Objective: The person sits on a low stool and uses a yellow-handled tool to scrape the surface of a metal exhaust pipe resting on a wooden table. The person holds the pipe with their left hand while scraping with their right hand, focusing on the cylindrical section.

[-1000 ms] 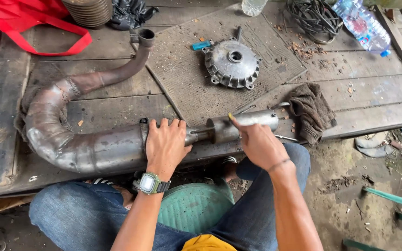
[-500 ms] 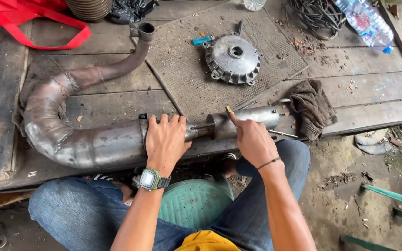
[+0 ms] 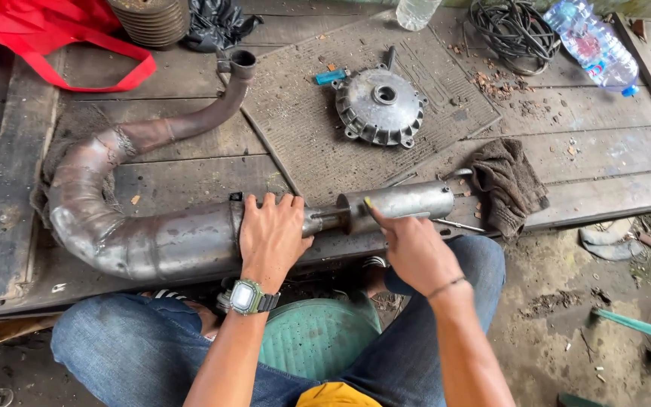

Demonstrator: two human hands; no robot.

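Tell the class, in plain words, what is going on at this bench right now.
A seated person works on a curved metal exhaust pipe lying on a wooden platform. The left hand presses flat on its body, while the right hand touches the silencer end. A round metal hub and a brown rag lie nearby.

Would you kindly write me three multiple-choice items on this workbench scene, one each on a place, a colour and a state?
1. Where does the round grey metal hub cover lie?
A. on the ribbed mat
B. on the brown rag
C. on the person's lap

2. What colour is the strap at the top left?
A. green
B. red
C. white

3. How does the left hand rest on the curved steel exhaust pipe?
A. clenched in a fist
B. lifted clear
C. flat, palm down

Answers: 1 A, the ribbed mat shows all around it; 2 B, it is bright red; 3 C, fingers spread over the pipe.
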